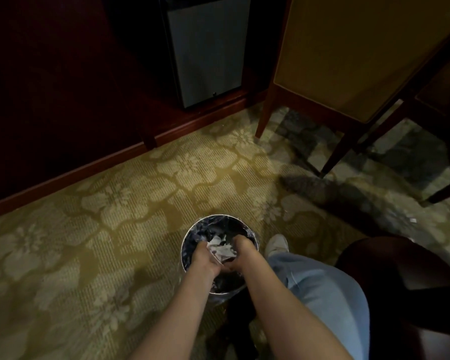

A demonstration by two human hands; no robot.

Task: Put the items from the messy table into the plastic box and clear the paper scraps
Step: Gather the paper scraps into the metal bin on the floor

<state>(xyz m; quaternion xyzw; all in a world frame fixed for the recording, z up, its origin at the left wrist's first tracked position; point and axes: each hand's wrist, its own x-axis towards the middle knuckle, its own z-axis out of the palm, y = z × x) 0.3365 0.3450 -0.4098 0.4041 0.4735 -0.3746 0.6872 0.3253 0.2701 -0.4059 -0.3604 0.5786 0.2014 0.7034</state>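
**Both hands down in the bin with the paper**

The paper scraps (220,247) sit as one crumpled white wad directly between the two hands, inside the mouth of a single round bin (217,216) lined with a dark bag. The left hand (202,257) grips the wad's near-left edge, fingers curled on the paper. The right hand (240,249) lies against its other side, fingers pointing down into the bin and hidden, so I cannot tell whether they close round it. Both hands are equally near; the wad has no clear long axis and its pieces are too bunched to count.

My judgement: the coming move is straight down and apart, letting the wad fall below both palms into the liner.

Far to the right of the hands, one small pale fleck (412,220) lies on the carpet (115,203), possibly another scrap. Beyond it stands one chair (348,61). Neither the table nor the plastic box is in view.
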